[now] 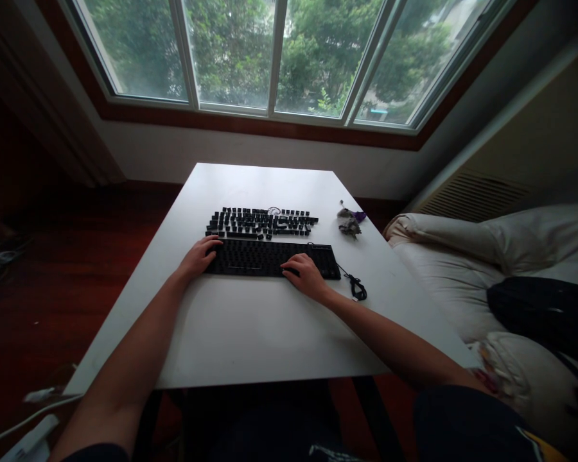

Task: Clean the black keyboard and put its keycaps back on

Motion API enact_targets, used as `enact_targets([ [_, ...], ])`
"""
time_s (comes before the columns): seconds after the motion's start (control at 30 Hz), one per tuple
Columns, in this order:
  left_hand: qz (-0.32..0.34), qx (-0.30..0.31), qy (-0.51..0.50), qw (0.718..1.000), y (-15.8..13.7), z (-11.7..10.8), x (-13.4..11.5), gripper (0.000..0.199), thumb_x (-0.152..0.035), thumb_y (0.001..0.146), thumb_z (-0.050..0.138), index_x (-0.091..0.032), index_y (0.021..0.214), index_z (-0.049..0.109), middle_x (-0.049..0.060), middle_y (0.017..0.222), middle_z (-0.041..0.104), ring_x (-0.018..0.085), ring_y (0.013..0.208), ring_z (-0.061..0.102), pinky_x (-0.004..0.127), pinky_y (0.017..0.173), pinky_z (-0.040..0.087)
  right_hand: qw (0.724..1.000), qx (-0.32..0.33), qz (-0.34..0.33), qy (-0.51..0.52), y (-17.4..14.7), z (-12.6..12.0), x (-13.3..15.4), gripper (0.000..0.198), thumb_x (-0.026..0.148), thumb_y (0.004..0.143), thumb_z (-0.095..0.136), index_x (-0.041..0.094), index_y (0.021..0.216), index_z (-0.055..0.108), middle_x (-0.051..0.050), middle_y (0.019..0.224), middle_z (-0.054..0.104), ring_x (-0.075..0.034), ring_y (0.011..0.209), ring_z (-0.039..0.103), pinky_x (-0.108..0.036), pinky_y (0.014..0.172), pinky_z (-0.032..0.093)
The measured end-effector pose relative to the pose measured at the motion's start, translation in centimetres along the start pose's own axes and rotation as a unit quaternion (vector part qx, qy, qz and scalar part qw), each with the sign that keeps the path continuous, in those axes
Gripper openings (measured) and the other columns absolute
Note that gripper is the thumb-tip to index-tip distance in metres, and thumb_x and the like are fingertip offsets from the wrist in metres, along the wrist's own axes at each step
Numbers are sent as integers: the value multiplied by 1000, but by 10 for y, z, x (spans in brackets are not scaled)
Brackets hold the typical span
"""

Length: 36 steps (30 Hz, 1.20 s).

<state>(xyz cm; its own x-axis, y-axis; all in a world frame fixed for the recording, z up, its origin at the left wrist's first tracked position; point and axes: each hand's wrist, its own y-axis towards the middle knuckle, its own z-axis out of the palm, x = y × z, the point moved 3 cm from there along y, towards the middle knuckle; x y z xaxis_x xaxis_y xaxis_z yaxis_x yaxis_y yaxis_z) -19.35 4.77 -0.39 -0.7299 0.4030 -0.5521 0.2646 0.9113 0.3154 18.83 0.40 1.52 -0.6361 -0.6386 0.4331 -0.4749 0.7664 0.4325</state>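
A black keyboard (257, 262) lies flat on the white table, apparently with most of its keycaps off. Around its left end my left hand (200, 255) is closed, fingers along the far corner and thumb at the side. My right hand (307, 274) rests over the keyboard's right-hand part, thumb and fingers bent together at its near edge. Whatever is between those fingertips is too small and dark to make out. Just beyond the keyboard, loose black keycaps (243, 222) are laid out in rows, with a thin ring-shaped item (273, 210) at their far side.
The keyboard's cable (358, 289) is bundled at the right of the white table (270, 333). A crumpled grey cloth-like item (349, 224) with a purple part lies near the right edge. A cushioned seat (428, 276) stands to the right, a dark bag (544, 314) on it.
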Motion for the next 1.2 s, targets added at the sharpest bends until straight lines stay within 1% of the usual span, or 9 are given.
enact_targets([
  [0.27, -2, -2, 5, 1000, -1, 1, -1, 41, -25, 88, 50, -23, 125, 67, 5, 149, 53, 26, 139, 48, 48, 123, 36, 999, -11, -12, -43, -10, 5, 8, 20, 27, 97, 63, 26, 113, 74, -9, 109, 69, -27, 109, 58, -46, 98, 47],
  [0.4, -5, -27, 29, 999, -1, -1, -8, 39, -23, 86, 52, -24, 121, 70, 4, 146, 57, 28, 138, 49, 52, 122, 36, 999, -13, -2, -52, -14, 5, 12, 23, 28, 99, 59, 25, 117, 73, -11, 113, 69, -28, 111, 57, -48, 100, 46],
  [0.5, 9, -52, 55, 997, 1, -3, -26, 39, -20, 84, 54, -25, 118, 71, 4, 143, 59, 29, 141, 44, 56, 124, 32, 999, -16, 6, -47, -15, 4, 12, 24, 29, 97, 61, 25, 118, 72, -11, 113, 69, -29, 112, 57, -48, 100, 47],
  [0.6, 44, -50, 69, 995, 2, -1, -57, 38, -17, 86, 53, -25, 118, 72, 3, 144, 59, 29, 143, 42, 55, 124, 32, 999, -40, 18, -29, -15, 1, 9, 26, 31, 96, 63, 25, 119, 72, -10, 111, 69, -28, 110, 58, -47, 100, 47],
  [0.7, 101, -20, 62, 993, 1, 15, -98, 38, -17, 90, 49, -24, 121, 70, 4, 144, 59, 27, 139, 47, 53, 121, 37, 996, -83, 43, 3, -17, -7, 3, 23, 26, 98, 56, 24, 114, 73, -9, 107, 70, -27, 107, 60, -43, 99, 49],
  [0.8, 158, 23, 65, 985, -3, 44, -140, 43, -19, 94, 48, -25, 133, 64, 6, 145, 58, 26, 138, 49, 51, 120, 38, 990, -125, 72, 13, -18, -18, -4, 26, 21, 99, 50, 22, 109, 73, -9, 104, 70, -26, 104, 60, -41, 97, 49],
  [0.93, 210, 62, 120, 968, -13, 87, -184, 58, -33, 98, 51, -21, 154, 42, 9, 161, 41, 27, 151, 32, 51, 127, 25, 982, -160, 103, 1, -18, -30, -11, 26, 23, 99, 48, 22, 108, 73, -9, 105, 70, -27, 104, 60, -42, 98, 48],
  [1.03, 230, 87, 157, 957, -19, 110, -200, 72, -44, 98, 52, -19, 161, 27, 11, 167, 29, 28, 157, 19, 53, 129, 15, 980, -165, 114, 3, -18, -33, -13, 27, 24, 100, 48, 23, 107, 73, -9, 105, 70, -27, 104, 60, -42, 98, 48],
  [1.2, 236, 128, 173, 947, -23, 124, -199, 81, -56, 99, 47, -16, 163, 19, 14, 168, 23, 27, 157, 16, 50, 129, 9, 981, -156, 118, 3, -18, -32, -16, 26, 24, 100, 48, 22, 106, 74, -9, 105, 70, -26, 104, 60, -41, 98, 48],
])
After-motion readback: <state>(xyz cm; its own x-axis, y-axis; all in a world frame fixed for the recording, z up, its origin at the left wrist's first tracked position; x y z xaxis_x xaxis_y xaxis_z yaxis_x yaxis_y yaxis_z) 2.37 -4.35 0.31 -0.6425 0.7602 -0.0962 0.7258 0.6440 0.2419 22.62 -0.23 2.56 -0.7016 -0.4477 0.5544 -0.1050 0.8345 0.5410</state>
